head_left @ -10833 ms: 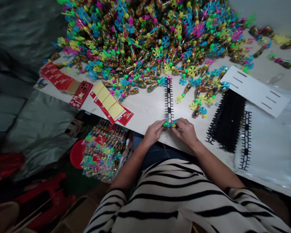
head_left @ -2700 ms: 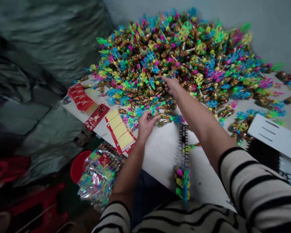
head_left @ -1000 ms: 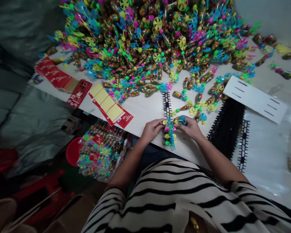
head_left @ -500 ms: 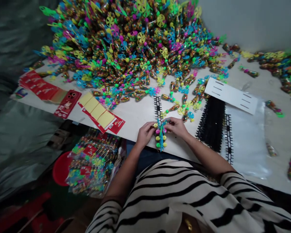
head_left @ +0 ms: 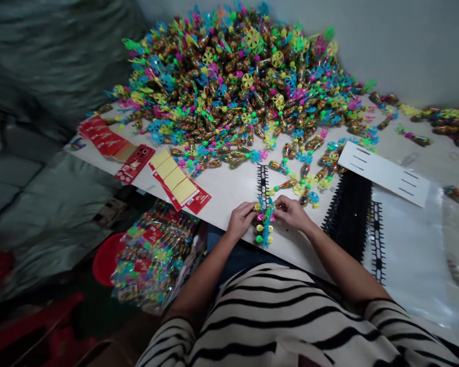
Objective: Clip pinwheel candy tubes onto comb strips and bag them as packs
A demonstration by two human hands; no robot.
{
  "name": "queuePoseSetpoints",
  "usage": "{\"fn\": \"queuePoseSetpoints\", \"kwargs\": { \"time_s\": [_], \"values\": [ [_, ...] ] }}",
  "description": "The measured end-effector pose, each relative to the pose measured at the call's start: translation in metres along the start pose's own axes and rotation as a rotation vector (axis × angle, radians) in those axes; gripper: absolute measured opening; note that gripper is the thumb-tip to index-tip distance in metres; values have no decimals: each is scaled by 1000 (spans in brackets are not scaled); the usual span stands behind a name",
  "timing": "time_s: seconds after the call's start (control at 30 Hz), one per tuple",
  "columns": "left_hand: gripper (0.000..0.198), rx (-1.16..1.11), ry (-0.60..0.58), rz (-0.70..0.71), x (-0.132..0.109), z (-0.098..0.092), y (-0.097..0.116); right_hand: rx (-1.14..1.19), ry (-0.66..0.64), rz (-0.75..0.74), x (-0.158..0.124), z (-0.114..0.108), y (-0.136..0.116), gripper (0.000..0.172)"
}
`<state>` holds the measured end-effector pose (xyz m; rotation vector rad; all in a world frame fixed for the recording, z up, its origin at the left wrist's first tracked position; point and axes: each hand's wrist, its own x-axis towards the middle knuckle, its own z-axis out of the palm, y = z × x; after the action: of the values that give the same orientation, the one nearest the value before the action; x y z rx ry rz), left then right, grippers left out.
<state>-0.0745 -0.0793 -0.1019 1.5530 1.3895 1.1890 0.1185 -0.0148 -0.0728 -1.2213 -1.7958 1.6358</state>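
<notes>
A black plastic strip (head_left: 262,179) with toothed edges lies on the table in front of me. On its near part are small fan-topped candy bottles (head_left: 265,232), showing round yellow, pink and green caps and blue fan blades in the middle. My left hand (head_left: 241,220) is closed at the left side of this row, fingertips pinching at a yellow cap. From the right, my right hand (head_left: 291,212) closes its thumb and fingers on a bottle's top by the blue blades. The fingers partly hide both pieces.
A big heap of fan-topped candy bottles (head_left: 229,86) covers the back. Red cards (head_left: 107,137), a phone (head_left: 135,164) and yellow-backed cards (head_left: 174,178) lie left. Right are stacked black strips (head_left: 350,214), a slotted white card (head_left: 384,173) and clear bags (head_left: 413,255). Packed bags (head_left: 149,255) sit below, left.
My head view has shifted, so the table and heap appear further right and lower. Both hands stay at the same spot on the strip, with little finger movement.
</notes>
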Motion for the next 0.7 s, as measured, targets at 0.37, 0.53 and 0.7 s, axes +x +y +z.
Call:
{"fn": "queuePoseSetpoints", "kwargs": {
  "time_s": [0.37, 0.53, 0.7],
  "values": [
    [42, -24, -222, 20, 20, -31, 0, -117, -432, -25, 40, -67, -25, 35],
    [28, 98, -222, -23, 76, -75, -7, -816, 140, -203, 142, -111, -56, 29],
    [25, 265, 14, -36, 166, -80, -19, -1274, 91, -318, 244, -102, -77, 51]
  ]
}}
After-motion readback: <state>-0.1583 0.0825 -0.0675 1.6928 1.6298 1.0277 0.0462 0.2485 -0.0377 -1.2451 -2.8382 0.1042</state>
